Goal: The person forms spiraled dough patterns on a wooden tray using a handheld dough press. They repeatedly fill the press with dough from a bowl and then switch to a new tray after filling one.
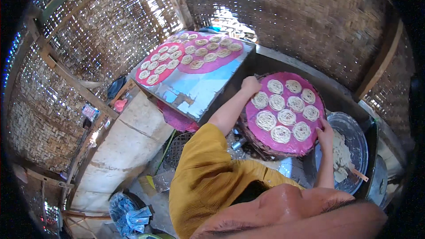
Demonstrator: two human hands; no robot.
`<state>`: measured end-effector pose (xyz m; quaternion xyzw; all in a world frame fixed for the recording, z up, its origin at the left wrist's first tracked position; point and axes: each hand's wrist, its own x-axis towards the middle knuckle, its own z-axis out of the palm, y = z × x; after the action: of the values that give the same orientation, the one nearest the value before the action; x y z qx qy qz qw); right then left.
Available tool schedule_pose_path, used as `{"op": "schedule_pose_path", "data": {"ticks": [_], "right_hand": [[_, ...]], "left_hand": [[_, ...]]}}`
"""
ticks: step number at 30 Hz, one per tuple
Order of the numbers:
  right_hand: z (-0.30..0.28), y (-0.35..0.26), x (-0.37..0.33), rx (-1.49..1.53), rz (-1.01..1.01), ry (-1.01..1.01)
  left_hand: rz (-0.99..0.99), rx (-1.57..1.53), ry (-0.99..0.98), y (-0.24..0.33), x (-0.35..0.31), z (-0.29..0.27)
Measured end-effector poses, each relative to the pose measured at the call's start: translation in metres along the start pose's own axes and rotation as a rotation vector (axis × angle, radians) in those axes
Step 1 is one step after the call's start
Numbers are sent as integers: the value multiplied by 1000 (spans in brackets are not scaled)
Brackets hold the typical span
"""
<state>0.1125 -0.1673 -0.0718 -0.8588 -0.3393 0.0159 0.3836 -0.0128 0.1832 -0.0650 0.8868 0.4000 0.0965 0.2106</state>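
Note:
A round pink sheet (261, 114) lies over a dark round base that looks woven, right of the middle. Several coiled nests of pale dough strands (287, 117) rest on it, spaced apart. My left hand (251, 85) is closed on the sheet's far-left edge. On the right edge, my right hand (326, 133) grips the sheet between thumb and fingers. What each hand holds beneath the rim is hidden. Close to my right forearm is a large basin (364, 150) with pale dough or batter (340, 155) and a flat wooden-handled tool (358, 175) in it.
A box-like table (195, 95) at the left back bears a red sheet (166, 77) and pink sheets (221, 62) with more coils. Woven bamboo walls (287, 13) close in behind. A pale sack-like surface (128, 137) and a blue plastic bag (121, 210) are at the left.

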Motion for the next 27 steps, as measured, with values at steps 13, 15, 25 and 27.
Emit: {"op": "schedule_pose_path", "data": {"ticks": [13, 15, 25, 27], "right_hand": [[-17, -45, 18, 243, 152, -113], [-21, -96, 24, 256, 40, -170], [69, -240, 122, 392, -154, -387], [118, -271, 145, 435, -213, -464]], "left_hand": [[443, -597, 348, 1, 10, 2], [448, -636, 341, -2, 6, -22], [162, -515, 470, -158, -8, -202], [59, -462, 595, -213, -13, -223]]}}
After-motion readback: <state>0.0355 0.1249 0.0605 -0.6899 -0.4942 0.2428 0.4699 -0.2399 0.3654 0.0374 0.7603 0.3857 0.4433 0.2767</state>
